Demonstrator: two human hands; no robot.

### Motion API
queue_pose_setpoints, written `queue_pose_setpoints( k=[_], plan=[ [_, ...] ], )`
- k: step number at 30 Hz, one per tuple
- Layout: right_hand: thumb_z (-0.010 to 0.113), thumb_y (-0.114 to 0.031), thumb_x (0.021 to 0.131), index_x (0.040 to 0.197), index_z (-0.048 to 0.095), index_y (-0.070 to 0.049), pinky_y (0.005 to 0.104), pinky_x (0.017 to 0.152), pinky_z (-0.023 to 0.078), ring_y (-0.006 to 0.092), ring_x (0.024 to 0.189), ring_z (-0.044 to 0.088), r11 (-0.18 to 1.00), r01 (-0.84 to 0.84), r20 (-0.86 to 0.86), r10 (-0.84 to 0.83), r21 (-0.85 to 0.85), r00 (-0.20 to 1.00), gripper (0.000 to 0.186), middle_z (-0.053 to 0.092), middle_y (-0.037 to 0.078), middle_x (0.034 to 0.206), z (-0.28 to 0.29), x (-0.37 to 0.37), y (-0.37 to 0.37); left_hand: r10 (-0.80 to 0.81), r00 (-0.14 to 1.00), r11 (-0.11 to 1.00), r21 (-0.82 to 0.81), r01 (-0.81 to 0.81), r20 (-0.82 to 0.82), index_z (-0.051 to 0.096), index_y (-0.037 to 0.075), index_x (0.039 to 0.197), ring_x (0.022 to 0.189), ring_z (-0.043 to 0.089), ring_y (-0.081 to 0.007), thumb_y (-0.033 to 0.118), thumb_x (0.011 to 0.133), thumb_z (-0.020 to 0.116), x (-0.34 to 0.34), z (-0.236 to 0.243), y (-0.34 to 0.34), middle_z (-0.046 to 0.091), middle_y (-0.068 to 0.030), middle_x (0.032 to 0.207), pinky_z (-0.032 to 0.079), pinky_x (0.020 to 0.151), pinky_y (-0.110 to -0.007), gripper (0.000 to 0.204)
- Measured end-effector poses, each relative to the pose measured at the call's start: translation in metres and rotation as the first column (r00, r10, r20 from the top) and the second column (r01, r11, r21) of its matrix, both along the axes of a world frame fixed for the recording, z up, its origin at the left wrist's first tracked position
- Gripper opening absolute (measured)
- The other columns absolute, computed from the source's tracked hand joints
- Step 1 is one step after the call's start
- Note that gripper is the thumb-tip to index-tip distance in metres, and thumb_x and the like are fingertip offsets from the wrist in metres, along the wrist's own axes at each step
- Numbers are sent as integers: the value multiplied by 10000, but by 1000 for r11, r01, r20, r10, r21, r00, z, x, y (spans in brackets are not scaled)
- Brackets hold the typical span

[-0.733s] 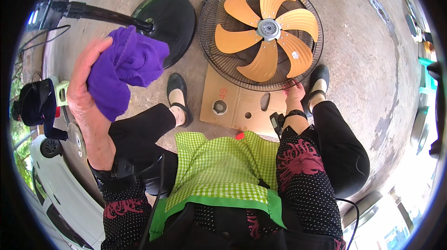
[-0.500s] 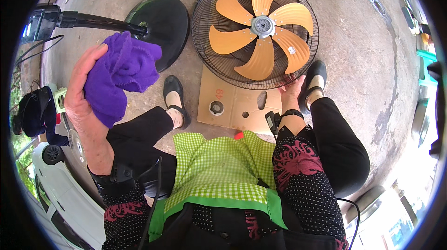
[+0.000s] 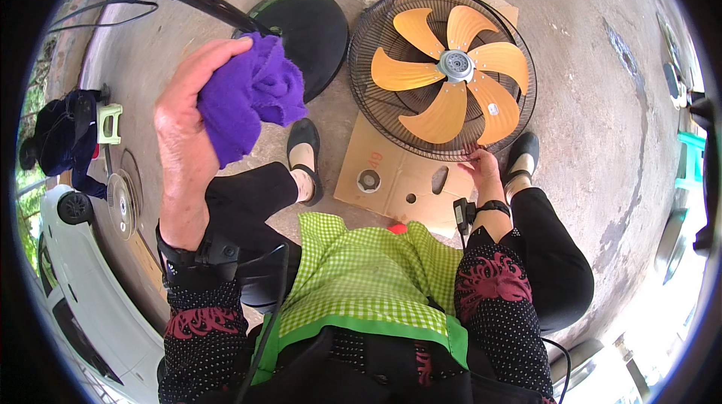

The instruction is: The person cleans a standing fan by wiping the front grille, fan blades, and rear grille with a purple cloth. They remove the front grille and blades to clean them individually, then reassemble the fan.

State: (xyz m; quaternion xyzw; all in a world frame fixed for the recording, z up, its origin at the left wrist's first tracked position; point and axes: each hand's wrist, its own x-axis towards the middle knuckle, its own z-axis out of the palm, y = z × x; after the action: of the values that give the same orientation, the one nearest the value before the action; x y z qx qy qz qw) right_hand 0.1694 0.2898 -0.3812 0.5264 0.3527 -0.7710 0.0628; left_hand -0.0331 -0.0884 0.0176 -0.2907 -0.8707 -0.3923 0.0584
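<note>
A bunched purple cloth (image 3: 256,99) is gripped in my left hand (image 3: 184,103), raised at the left, and it covers part of the fan stand behind it. My right hand (image 3: 481,167) holds the near rim of a round black wire fan guard (image 3: 361,96), its fingers curled at the edge. Inside the guard sit orange fan blades (image 3: 500,62) around a grey hub (image 3: 456,66). Fan and guard lie over a flattened cardboard sheet (image 3: 383,197) on the concrete floor.
The fan stand's black round base (image 3: 316,43) and slanting pole (image 3: 203,2) are at the upper left. Farther left are a pale green stool (image 3: 110,124), another fan guard (image 3: 122,205), a person in dark clothes (image 3: 64,133) and a white car (image 3: 90,291). A teal stool (image 3: 690,160) stands far right.
My left hand has moved the purple cloth slightly up and toward the right. The whole view has shifted, so the fan appears lower and farther right. My right hand stays at the guard's rim.
</note>
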Motion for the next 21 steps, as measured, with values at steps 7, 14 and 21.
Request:
queue_pose_setpoints(
  k=[7, 14, 21],
  plan=[
    [435, 82, 686, 1206, 511, 5, 613, 930, 497, 347, 1140, 599, 958, 192, -292, -250, -212, 923, 531, 611, 182, 1161, 1, -2, -14, 57, 960, 992, -120, -25, 273, 692, 16, 1041, 837, 683, -142, 58, 828, 686, -1, -20, 2, 720, -61, 895, 531, 780, -274, 217],
    [475, 28, 700, 1105, 574, 81, 598, 924, 521, 380, 1047, 641, 975, 177, -451, -220, -136, 865, 420, 666, 204, 1081, 24, 2, -12, 17, 900, 551, -756, 355, 435, 718, 176, 1056, 968, 675, -359, 136, 832, 551, -6, -81, 28, 712, -156, 992, 530, 794, -442, 283],
    [484, 37, 651, 1111, 548, 49, 589, 891, 547, 368, 1144, 617, 988, 149, -544, -152, -50, 825, 464, 654, 209, 1136, 61, 9, -1, -33, 749, 193, -731, 654, 662, 690, 175, 1146, 1069, 659, -297, 206, 855, 539, 24, -189, 76, 700, -135, 1107, 511, 875, -421, 330]
  ],
)
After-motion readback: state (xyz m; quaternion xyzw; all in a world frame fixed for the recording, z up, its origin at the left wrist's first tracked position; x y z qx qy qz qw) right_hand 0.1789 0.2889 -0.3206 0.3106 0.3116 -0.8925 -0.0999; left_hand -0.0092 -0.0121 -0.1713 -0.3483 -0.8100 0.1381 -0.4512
